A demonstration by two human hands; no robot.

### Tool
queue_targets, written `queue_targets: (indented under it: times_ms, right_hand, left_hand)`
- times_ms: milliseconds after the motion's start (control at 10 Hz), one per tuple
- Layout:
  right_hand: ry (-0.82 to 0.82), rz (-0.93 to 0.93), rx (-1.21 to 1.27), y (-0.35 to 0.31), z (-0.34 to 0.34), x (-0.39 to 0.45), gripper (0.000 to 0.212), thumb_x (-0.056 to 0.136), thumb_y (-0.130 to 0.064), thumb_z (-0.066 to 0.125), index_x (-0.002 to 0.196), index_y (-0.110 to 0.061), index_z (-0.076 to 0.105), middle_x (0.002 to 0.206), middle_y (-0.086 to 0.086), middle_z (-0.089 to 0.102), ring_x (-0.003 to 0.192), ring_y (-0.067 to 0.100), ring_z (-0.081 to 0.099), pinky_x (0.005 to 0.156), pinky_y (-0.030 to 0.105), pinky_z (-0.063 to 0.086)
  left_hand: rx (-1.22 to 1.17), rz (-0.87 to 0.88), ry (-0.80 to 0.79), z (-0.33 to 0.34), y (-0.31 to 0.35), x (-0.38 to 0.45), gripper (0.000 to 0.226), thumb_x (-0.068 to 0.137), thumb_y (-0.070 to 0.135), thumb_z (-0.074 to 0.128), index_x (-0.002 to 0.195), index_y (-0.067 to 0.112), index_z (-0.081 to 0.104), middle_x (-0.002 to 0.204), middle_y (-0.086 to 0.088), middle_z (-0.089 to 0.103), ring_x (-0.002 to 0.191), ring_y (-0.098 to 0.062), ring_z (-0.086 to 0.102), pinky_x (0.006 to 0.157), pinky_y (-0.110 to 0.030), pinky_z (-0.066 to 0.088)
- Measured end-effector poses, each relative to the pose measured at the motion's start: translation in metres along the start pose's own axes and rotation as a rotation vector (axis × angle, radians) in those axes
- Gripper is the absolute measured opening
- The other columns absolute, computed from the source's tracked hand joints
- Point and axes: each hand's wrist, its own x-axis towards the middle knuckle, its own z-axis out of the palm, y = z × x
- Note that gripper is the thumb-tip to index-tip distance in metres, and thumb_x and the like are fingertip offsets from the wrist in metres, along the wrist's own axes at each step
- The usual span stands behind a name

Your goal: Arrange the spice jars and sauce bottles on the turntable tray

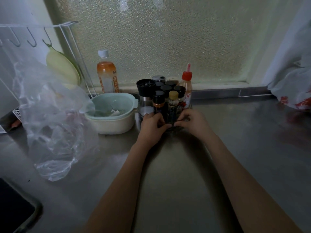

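Left hand (152, 126) and right hand (191, 122) both grip the near rim of the clear round plastic turntable tray (189, 106) on the steel counter (235, 148). Tightly packed, dark-capped spice jars (165, 89) risk toppling if rotated abruptly.

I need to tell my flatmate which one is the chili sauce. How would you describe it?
Find the cluster of jars at the back of the steel counter, under the frosted window. The sauce bottle stands at its right rear, the only one with a red nozzle cap; its neighbours have black or tan lids.
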Motion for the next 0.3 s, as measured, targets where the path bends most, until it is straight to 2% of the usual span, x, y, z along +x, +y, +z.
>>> queue_targets:
  times_ms: [100,200,300]
  right_hand:
    - [0.038,-0.034,0.011,-0.002,0.004,-0.006,0.017,0.067,-0.01,0.082,0.073,-0.009,0.066,0.079,0.008,0.065,0.074,0.02,0.058,0.068,0.03,0.045]
    - [0.014,-0.067,0.021,-0.005,0.003,-0.01,0.016,0.071,-0.006,0.079,0.082,-0.007,0.067,0.078,0.002,0.063,0.074,0.016,0.058,0.069,0.02,0.045]
    - [0.053,-0.038,0.119,-0.013,-0.01,-0.012,0.022,0.074,-0.007,0.077,0.093,-0.01,0.067,0.088,-0.003,0.063,0.08,-0.006,0.054,0.068,-0.001,0.037]
  left_hand:
    - [0.028,0.011,0.034,0.0,-0.001,0.0,0.026,0.079,0.027,0.074,0.074,0.019,0.049,0.079,0.001,0.051,0.082,-0.022,0.048,0.066,-0.028,0.033]
    - [0.074,0.045,0.075,0.0,0.004,-0.006,0.027,0.079,0.03,0.073,0.078,0.019,0.048,0.081,0.003,0.049,0.083,-0.02,0.048,0.064,-0.026,0.032]
    - [0.102,0.076,0.274,-0.005,0.014,-0.006,0.027,0.08,0.041,0.068,0.081,0.022,0.049,0.083,0.008,0.047,0.082,-0.016,0.05,0.061,-0.029,0.04]
